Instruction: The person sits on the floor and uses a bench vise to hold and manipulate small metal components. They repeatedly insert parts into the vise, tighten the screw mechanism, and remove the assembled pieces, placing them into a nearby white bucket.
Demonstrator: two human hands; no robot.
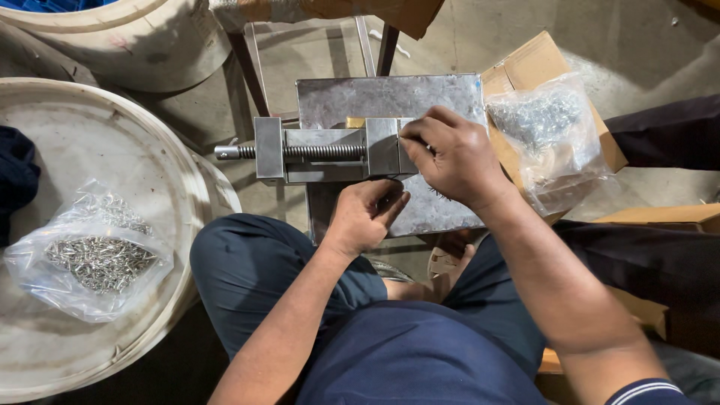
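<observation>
A small steel vise (315,152) with a threaded screw sits on a metal plate (390,101) in front of me. My right hand (457,157) rests over the vise's right jaw, fingertips pinched on a small part at the jaw; the part itself is hidden. My left hand (365,216) is curled just below the vise at the plate's near edge, and what it holds I cannot tell. My knees in dark blue trousers flank the plate.
A clear bag of small metal pins (94,255) lies on a round white drum lid (67,142) at left. Another clear bag of metal parts (547,135) sits in a cardboard box (536,60) at right. A white bucket (135,37) stands at top left.
</observation>
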